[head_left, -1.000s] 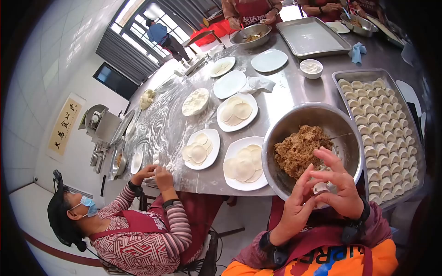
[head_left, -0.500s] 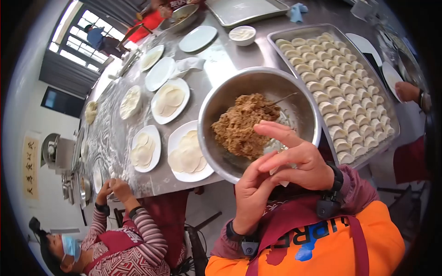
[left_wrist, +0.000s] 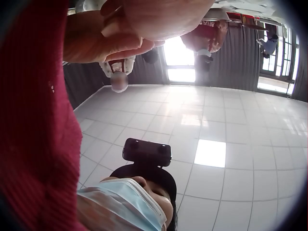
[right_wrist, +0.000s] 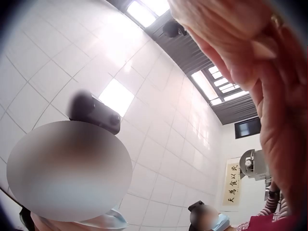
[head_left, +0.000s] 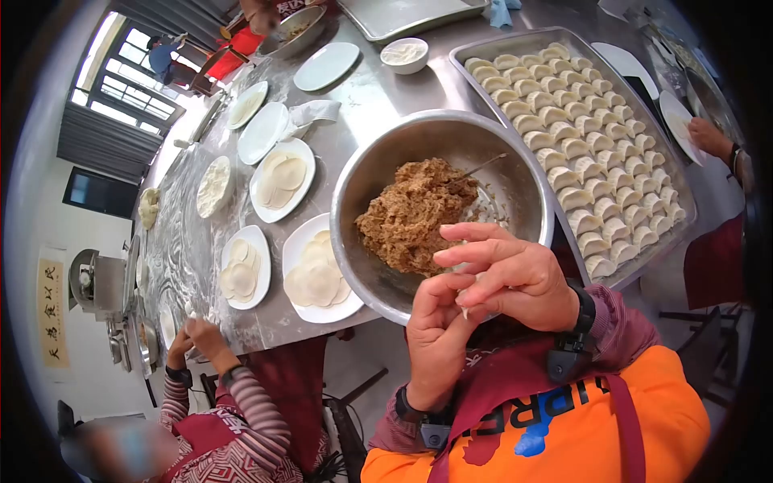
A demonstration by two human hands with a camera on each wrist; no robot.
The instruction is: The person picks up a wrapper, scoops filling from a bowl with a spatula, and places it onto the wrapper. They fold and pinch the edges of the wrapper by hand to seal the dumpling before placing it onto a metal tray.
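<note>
In the head view my left hand (head_left: 439,342) and right hand (head_left: 523,282) meet over the near edge of a steel bowl (head_left: 519,189). Between their fingertips they pinch a dumpling (head_left: 463,308), of which only a small pale edge shows. The right fingers fan out over the top and hide the rest. Brown minced filling (head_left: 415,213) is heaped in the bowl, with a thin metal handle (head_left: 487,164) sticking out. Both wrist views show the hands (left_wrist: 154,21) (right_wrist: 240,48) close up, with the dumpling hidden.
Right of the bowl stands a tray (head_left: 652,256) with rows of folded dumplings (head_left: 580,153). Plates of round wrappers (head_left: 314,274) lie to the left on the floury steel table (head_left: 181,233). A seated person's hands (head_left: 197,342) work at left; another hand (head_left: 708,137) is at far right.
The head view has swung, so bowl and tray sit further left in it. My hands stay together; the fingers have closed in over the dumpling, and less of it shows.
</note>
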